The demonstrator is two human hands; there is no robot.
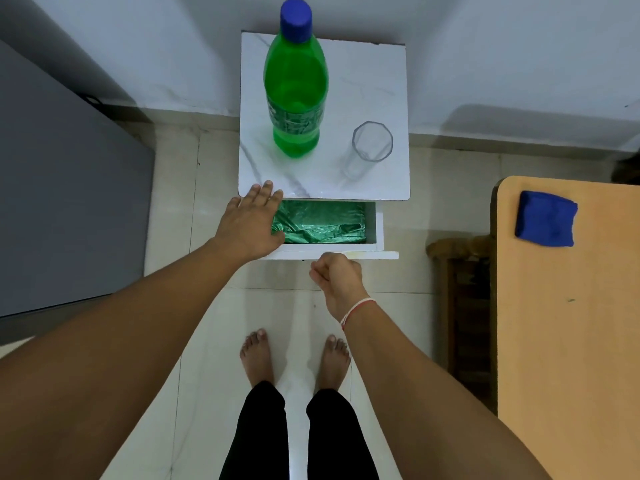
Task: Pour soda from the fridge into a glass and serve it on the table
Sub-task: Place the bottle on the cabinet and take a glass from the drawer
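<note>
Right now I stand barefoot on the pale tiled floor (207, 323) in front of a small white marble-patterned side table (374, 81), looking straight down at it. On its top, toward eleven o'clock, a green soda bottle (296, 95) with a blue cap (296, 20) stands upright, cap still on. At about four o'clock from the bottle, near the table's right edge and apart from the bottle, an empty clear glass (369, 148) stands upright. Below the tabletop's near edge a white drawer (379, 230) is pulled out toward me, and green plastic bags (320, 221) lie crumpled inside it. My left hand (249, 223) is spread flat, fingers extended, resting at the table's near left corner and over the drawer's left end, holding nothing. My right hand (337, 273) is curled into a closed fist just at the drawer's front panel; I cannot tell whether it grips a handle, since none shows. At nine o'clock a grey fridge (62, 188) stands closed. At three o'clock a tan wooden table (568, 341) carries a folded blue cloth (545, 218).
</note>
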